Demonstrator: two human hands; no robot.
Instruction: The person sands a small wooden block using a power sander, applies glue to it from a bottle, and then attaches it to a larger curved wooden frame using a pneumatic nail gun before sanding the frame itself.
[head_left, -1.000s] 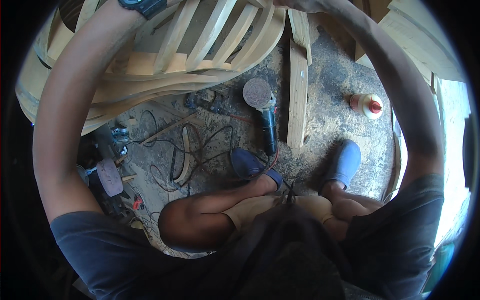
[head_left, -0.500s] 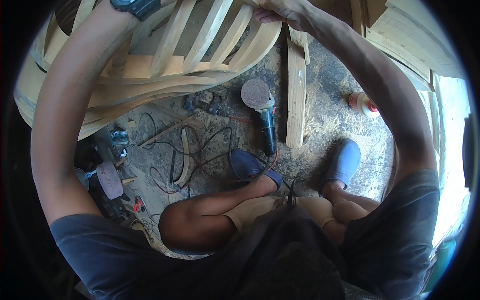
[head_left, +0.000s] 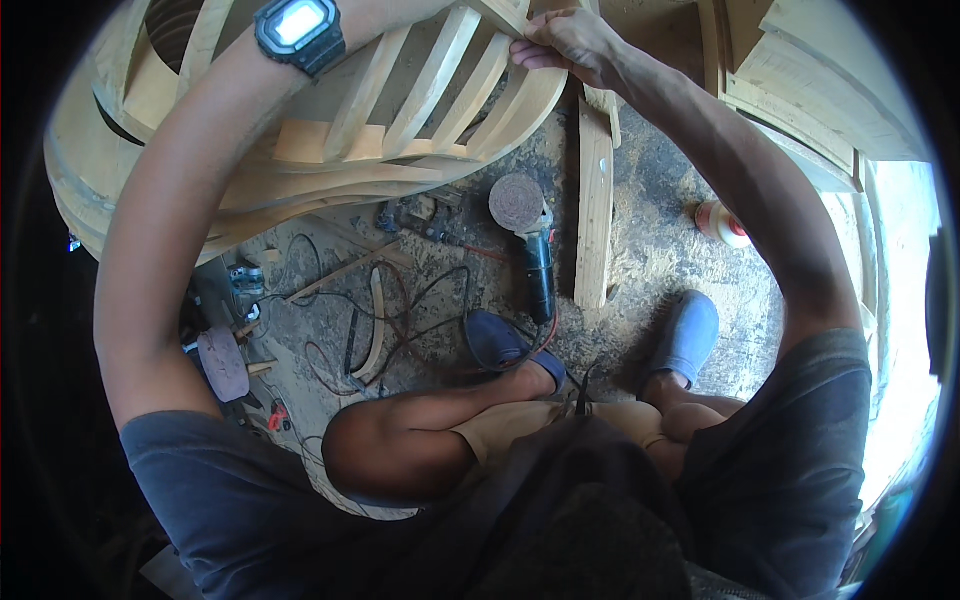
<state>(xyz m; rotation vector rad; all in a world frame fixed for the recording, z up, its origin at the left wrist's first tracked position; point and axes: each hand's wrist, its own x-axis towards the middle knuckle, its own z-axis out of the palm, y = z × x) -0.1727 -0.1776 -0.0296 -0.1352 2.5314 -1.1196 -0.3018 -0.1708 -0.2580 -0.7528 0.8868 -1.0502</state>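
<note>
At the top edge my right hand (head_left: 575,42) is closed, its fingers pinching the end of a pale wooden slat (head_left: 498,14). The slat lies at the top of a curved wooden frame (head_left: 350,170) with several slanting ribs (head_left: 436,78). My left forearm (head_left: 185,200), with a black digital watch (head_left: 298,28) at the wrist, reaches over the frame. The left hand itself lies beyond the upper edge, out of sight. Below the frame an angle grinder (head_left: 540,280) with a round abrasive disc (head_left: 518,203) rests on the floor.
A long wooden plank (head_left: 594,205) lies right of the grinder. Cables (head_left: 405,320) loop across the dusty floor near my blue clogs (head_left: 688,335). A white and red bottle (head_left: 722,224) sits at the right, below wooden panels (head_left: 840,60). Tools crowd the left, by a pinkish block (head_left: 222,365).
The view has shifted slightly, so the frame and floor items appear a little lower and further right. My left wrist and watch show more fully. The right hand keeps its pinch on the slat.
</note>
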